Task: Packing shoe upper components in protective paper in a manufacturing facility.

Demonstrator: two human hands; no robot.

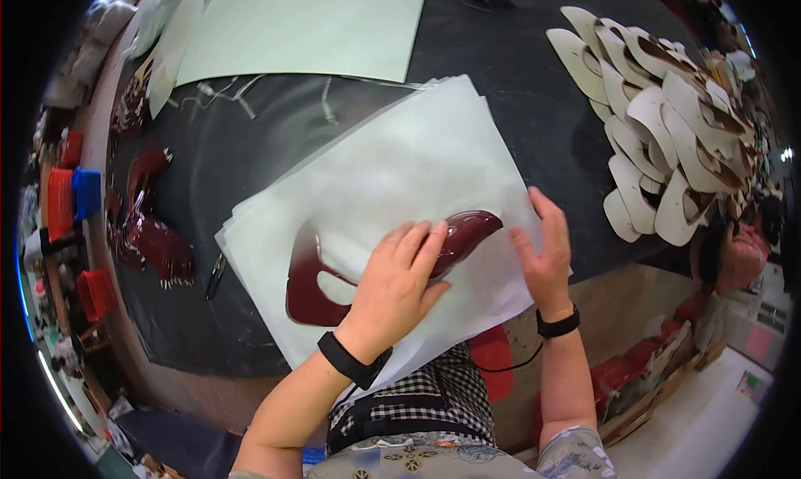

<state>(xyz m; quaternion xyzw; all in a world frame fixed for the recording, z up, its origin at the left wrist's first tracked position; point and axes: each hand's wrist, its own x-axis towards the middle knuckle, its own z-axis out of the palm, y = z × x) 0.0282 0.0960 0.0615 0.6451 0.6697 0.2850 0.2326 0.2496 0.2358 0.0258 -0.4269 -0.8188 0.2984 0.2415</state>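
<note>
A glossy dark red shoe upper lies flattened on a stack of white paper sheets before me. Across the middle of the upper rests my left hand, fingers stretched out and lying on it, so its centre is hidden. The upper's rounded part shows past my fingertips, and its other end with a cut-out opening shows left of the wrist. My right hand is by the right edge of the sheets, thumb and fingers apart, holding nothing. Each wrist wears a black band.
Beige shoe uppers are piled at the right of the black table. More dark red pieces lie at the left, with a dark pen-like tool near them. Large pale sheets cover the far side. Red bins stand beyond the left edge.
</note>
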